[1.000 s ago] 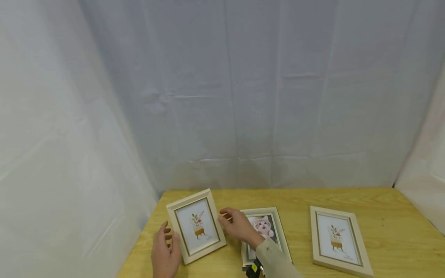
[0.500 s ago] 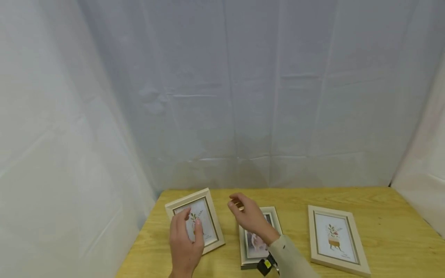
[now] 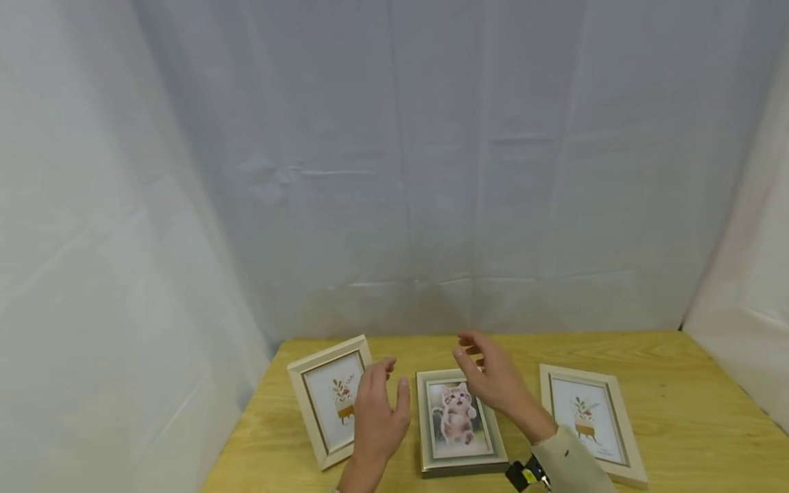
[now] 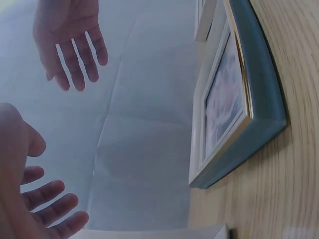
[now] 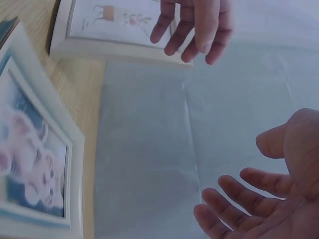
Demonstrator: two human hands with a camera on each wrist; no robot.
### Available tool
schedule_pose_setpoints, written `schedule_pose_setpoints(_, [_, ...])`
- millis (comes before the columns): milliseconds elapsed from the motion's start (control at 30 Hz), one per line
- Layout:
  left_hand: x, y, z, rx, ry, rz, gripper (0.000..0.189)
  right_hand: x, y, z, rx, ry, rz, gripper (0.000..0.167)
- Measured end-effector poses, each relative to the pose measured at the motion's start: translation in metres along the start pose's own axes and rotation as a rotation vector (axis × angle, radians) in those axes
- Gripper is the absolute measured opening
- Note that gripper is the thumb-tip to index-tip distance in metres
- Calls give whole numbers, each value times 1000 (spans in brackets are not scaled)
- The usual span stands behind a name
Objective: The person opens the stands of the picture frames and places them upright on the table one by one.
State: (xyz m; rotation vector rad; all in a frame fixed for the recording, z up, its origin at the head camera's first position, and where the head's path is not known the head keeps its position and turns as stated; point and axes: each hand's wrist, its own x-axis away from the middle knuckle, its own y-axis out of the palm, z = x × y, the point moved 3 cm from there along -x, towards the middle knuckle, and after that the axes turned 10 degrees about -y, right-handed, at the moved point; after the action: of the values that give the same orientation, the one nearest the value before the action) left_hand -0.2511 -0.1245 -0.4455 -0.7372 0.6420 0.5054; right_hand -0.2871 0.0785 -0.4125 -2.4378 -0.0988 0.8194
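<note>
The left hand (image 3: 379,419) and right hand (image 3: 495,378) hovered empty, fingers spread — the frame (image 3: 329,405) by the left edge of the table (image 3: 261,438) leaned back, presumably propped from behind.

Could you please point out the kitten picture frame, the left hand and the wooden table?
Kitten picture frame (image 3: 457,423), head view: middle of its picture.
Left hand (image 3: 379,419), head view: its back.
Wooden table (image 3: 690,404), head view: bare right part.

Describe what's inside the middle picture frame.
The middle picture frame holds a kitten photo. In the head view, the right hand hides the frame's top-right corner; anything behind the photo is covered.
</note>
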Motion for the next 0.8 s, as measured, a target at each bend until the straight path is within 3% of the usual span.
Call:
schedule_pose_setpoints(200, [2,18,4,26,-64,-93,26,15,-21,10,90,-3,34,38])
schedule_pose_setpoints(400, [4,33,6,-24,-186,-211,25,25,-32,18,83,75,44,37])
schedule_pose_setpoints(800, [13,41,5,-139,-351,-261,28,43,-11,39,18,273,-5,44])
